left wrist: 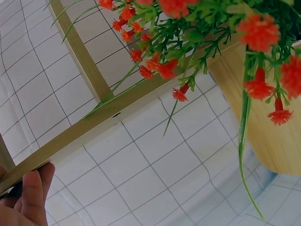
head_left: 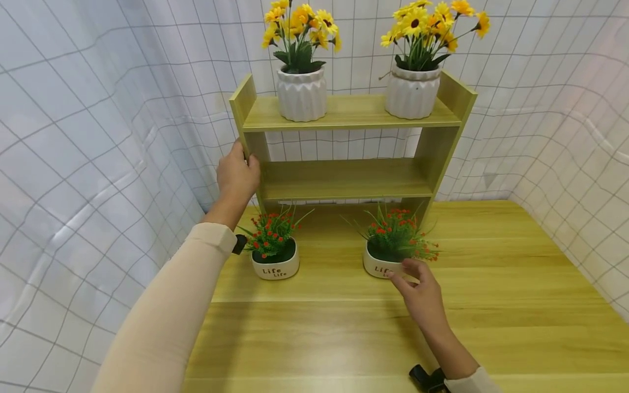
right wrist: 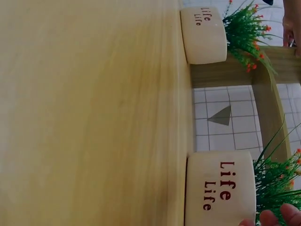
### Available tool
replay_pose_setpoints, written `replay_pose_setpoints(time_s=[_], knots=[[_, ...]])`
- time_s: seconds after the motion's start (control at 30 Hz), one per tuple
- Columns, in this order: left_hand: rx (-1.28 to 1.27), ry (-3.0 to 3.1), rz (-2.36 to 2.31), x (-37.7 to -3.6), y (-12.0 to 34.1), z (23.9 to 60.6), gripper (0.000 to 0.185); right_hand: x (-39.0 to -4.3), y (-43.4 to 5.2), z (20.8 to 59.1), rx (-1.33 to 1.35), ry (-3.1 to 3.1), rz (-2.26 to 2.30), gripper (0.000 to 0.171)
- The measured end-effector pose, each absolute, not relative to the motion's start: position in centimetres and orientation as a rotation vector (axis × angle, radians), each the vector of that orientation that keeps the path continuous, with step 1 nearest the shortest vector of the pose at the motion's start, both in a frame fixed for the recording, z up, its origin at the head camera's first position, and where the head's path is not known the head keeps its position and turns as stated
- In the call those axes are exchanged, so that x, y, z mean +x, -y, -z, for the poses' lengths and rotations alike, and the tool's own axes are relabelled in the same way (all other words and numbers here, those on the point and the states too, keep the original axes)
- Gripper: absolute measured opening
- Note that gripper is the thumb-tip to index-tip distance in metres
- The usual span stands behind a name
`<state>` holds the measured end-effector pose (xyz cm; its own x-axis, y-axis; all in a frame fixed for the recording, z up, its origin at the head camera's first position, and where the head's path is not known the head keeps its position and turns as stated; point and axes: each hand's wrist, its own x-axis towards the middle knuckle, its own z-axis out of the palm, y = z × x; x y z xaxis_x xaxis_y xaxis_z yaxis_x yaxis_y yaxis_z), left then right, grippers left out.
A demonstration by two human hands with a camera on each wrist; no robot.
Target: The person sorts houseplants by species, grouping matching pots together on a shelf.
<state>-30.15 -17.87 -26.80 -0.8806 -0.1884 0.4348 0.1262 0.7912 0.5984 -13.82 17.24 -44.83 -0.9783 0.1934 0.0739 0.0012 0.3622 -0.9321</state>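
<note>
Reaching across the wooden table (head_left: 516,284), the right hand (head_left: 422,295) has its loosely spread fingers touching the front rim of the right red-flower pot (head_left: 380,266); the right wrist view shows fingertips (right wrist: 268,218) at that pot's edge but no closed grip. That pot stands on the table just in front of the shelf's lower opening, well apart from the left red-flower pot (head_left: 275,267), its twin. Up at the shelf (head_left: 344,177), the left hand (head_left: 237,174) holds the left upright, fingers wrapped round its front edge; the left wrist view shows fingers (left wrist: 33,197) against the board. Two ribbed white vases of yellow flowers (head_left: 301,95) (head_left: 411,91) stand on the top board, and the middle board is bare. A white gridded cloth (head_left: 98,136) hangs behind and on both sides. Both low pots are smooth, rounded cream ceramic lettered "Life", holding spiky green plastic foliage with small red blossoms; shelf and table share a pale, straight wood grain
</note>
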Motion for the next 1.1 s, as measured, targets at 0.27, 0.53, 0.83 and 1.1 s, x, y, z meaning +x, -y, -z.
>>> replay_pose_setpoints(time_s=[0.27, 0.53, 0.83, 1.1], knots=[[0.036, 2.495, 0.890, -30.3, 17.8, 26.9, 0.027, -14.1, -18.0, 45.3, -0.282, 2.503, -1.685, 0.067], [0.032, 2.477, 0.883, -30.4, 17.9, 27.0, 0.027, -15.2, -18.3, 45.6, -0.220, 2.532, -1.705, 0.077], [0.038, 2.478, 0.890, -30.3, 17.9, 26.7, 0.026, -16.7, -17.6, 46.1, -0.239, 2.437, -1.756, 0.080], [0.051, 2.496, 0.906, -30.2, 17.8, 26.7, 0.028, -18.1, -16.7, 46.8, -0.239, 2.290, -1.811, 0.085]])
